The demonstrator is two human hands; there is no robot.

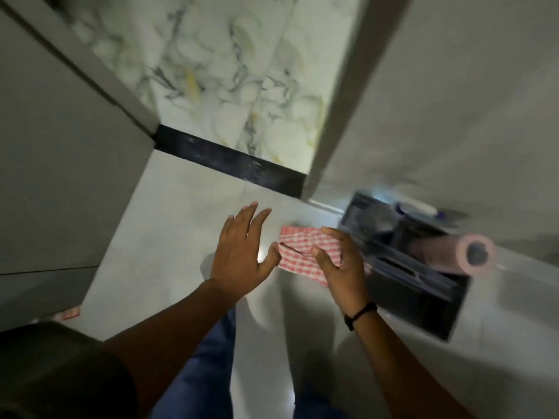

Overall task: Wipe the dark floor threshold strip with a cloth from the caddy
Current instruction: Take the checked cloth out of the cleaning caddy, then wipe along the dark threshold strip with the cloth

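We hold the red checked cloth (305,252) in our right hand (340,264), fingers bent around it; our left hand (242,252) is open beside it, thumb touching, maybe to fold it; the caddy (405,264) sits near; the dark strip (230,160) waits ahead, dusty and not yet wiped.

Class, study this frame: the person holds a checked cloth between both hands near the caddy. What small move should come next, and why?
Probably carry the red-checked cloth forward to the dark threshold strip. The right hand grips it, the left hand only touches its edge with fingers spread, and the strip, showing pale smudges, lies untouched ahead of the hands.
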